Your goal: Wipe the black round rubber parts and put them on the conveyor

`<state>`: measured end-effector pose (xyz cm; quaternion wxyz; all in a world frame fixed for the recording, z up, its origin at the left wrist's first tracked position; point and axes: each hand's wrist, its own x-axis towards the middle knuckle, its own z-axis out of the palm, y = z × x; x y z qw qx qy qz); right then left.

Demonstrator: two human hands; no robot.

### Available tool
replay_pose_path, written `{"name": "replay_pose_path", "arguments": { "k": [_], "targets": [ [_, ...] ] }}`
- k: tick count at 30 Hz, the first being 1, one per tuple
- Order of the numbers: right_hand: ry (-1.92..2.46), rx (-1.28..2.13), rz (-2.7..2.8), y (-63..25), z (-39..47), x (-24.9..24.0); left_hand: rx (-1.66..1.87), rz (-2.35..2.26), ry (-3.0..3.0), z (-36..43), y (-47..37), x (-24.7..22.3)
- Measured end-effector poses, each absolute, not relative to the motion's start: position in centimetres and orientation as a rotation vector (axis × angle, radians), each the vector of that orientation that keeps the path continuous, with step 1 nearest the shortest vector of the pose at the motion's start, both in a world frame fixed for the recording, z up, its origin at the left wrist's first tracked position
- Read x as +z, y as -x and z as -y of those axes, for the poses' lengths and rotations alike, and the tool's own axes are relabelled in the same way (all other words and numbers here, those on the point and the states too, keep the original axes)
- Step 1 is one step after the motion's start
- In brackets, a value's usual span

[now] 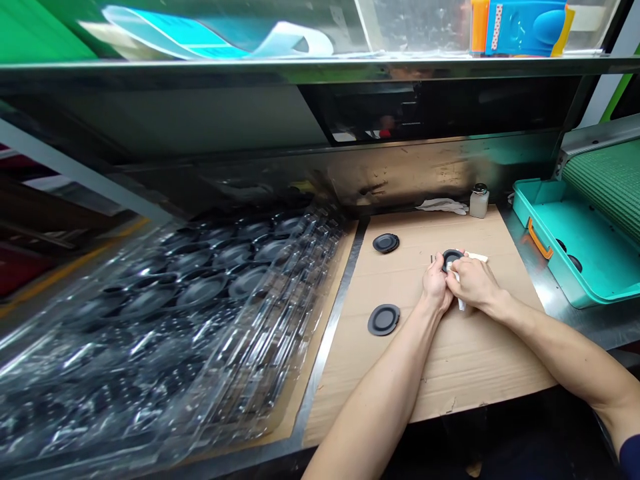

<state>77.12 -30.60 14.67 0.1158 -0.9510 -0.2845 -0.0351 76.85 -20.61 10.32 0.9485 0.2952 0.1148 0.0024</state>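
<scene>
My left hand (436,285) is closed around the lower left edge of a round black disc (453,257), holding it up over the cardboard sheet (480,353). My right hand (474,280) pinches a white cloth (461,304) and presses it against the disc; part of the cloth sticks out below the fingers. To the left on the cardboard lie two spots of similar parts: a black disc (383,320) nearer me, and farther back black discs (385,243) that look stacked.
Clear plastic trays (240,347) holding many black discs fill the left side. A small glass bottle (479,201) and a crumpled white cloth (442,205) stand at the back. A teal bin (595,267) with dark discs sits right, beside a green ribbed belt (610,180). A shelf (320,69) crosses above.
</scene>
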Motion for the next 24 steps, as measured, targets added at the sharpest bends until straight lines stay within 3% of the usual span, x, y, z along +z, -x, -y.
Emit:
{"name": "replay_pose_path", "arguments": {
  "k": [7, 24],
  "targets": [
    [2.592, -0.306, 0.9, -77.3, 30.1, 13.4, -0.034, -0.222, -0.499, 20.8, -76.6, 11.2],
    [2.771, -0.123, 0.972, -76.7, 31.8, 15.4, 0.021, -0.259, -0.662, 20.2, -76.6, 10.7]
  ]
}}
